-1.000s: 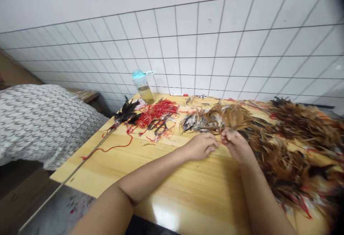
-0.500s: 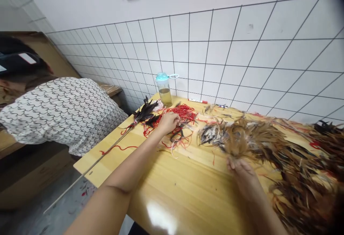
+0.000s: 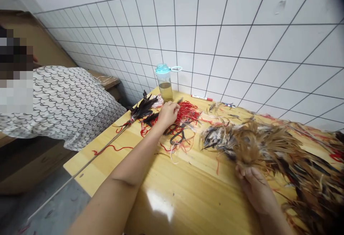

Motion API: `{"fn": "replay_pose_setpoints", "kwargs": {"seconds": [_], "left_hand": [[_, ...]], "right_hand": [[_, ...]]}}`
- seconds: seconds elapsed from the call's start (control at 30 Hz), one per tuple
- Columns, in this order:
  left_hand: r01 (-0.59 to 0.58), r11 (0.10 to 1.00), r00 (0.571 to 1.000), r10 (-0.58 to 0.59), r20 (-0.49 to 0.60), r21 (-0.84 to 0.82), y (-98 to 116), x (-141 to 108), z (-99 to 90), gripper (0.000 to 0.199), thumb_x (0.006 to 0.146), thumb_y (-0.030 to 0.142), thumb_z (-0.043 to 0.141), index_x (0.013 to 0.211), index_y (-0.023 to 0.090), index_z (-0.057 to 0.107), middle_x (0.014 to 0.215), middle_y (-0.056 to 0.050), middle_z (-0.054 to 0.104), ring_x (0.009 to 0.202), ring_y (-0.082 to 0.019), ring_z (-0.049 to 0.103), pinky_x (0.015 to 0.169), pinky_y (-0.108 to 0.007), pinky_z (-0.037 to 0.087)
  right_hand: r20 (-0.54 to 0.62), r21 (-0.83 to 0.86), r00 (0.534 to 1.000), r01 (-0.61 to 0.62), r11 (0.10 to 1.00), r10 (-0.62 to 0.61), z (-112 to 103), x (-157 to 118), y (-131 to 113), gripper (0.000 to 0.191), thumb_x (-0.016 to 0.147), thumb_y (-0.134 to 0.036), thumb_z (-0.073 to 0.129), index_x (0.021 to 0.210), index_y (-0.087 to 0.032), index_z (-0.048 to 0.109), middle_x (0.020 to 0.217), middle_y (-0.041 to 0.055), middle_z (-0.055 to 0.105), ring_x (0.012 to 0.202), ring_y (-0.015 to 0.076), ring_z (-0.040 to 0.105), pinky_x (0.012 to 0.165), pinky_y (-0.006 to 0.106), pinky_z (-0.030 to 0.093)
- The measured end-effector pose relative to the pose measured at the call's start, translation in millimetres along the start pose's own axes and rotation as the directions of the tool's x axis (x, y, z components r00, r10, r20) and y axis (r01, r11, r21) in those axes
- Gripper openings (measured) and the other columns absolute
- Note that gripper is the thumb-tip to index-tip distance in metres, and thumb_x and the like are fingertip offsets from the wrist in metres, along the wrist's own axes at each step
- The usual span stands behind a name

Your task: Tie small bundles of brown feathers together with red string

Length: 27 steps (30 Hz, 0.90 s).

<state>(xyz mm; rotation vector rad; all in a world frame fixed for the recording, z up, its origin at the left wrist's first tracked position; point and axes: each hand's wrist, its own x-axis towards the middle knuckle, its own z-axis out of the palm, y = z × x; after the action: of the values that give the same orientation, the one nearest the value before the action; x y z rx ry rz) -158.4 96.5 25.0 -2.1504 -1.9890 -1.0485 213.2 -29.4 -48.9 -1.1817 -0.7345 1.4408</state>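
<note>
R hand [image 3: 255, 186] pinches brown feather bunch [image 3: 246, 145] by near end, over table [image 3: 193, 188]; prob. light, soft, bendable, best held there. L hand [image 3: 168, 114] curls at red string [image 3: 188, 111]; can't tell if gripping.

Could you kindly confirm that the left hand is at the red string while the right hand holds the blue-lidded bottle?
Not quite: the head view shows the right hand holding brown feathers, not the blue-lidded bottle; the left hand is indeed at the red string.
</note>
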Motion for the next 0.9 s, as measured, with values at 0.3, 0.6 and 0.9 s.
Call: {"fn": "replay_pose_setpoints", "kwargs": {"seconds": [0.3, 0.6, 0.9], "left_hand": [[-0.156, 0.987, 0.972, 0.160, 0.174, -0.037, -7, -17, -38.3, 0.013, 0.083, 0.018, 0.054, 0.082, 0.018, 0.066, 0.085, -0.005, 0.061, 0.085, -0.017, 0.056, 0.080, -0.030, 0.043], [-0.258, 0.961, 0.902, 0.201, 0.382, 0.104, 1, -54, -25.9, 0.013, 0.080, 0.017, 0.057, 0.086, 0.019, 0.069, 0.089, -0.008, 0.061, 0.089, -0.021, 0.053, 0.087, -0.036, 0.041], [-0.194, 0.980, 0.946, 0.177, 0.272, 0.035, 4, -48, -26.1, 0.014, 0.082, 0.015, 0.049, 0.075, 0.018, 0.060, 0.084, -0.006, 0.059, 0.085, -0.019, 0.053, 0.083, -0.034, 0.042]], "right_hand": [[0.015, 0.023, 1.000, -0.027, 0.999, 0.027, -4, 4, 3, 0.037, 0.052, -0.045, 0.088, 0.057, -0.021, 0.060, 0.067, 0.0012, 0.056, 0.082, 0.0150, 0.060, 0.082, 0.024, 0.056], [0.107, 0.011, 0.992, 0.065, 0.998, -0.066, 9, -1, -7, 0.036, 0.059, -0.044, 0.085, 0.055, -0.020, 0.057, 0.064, 0.0005, 0.050, 0.073, 0.0131, 0.054, 0.070, 0.022, 0.053], [0.101, 0.038, 0.994, 0.040, 0.998, -0.044, 11, 0, -9, 0.035, 0.055, -0.042, 0.087, 0.058, -0.022, 0.058, 0.065, 0.0008, 0.052, 0.073, 0.0148, 0.055, 0.065, 0.024, 0.054]]}}
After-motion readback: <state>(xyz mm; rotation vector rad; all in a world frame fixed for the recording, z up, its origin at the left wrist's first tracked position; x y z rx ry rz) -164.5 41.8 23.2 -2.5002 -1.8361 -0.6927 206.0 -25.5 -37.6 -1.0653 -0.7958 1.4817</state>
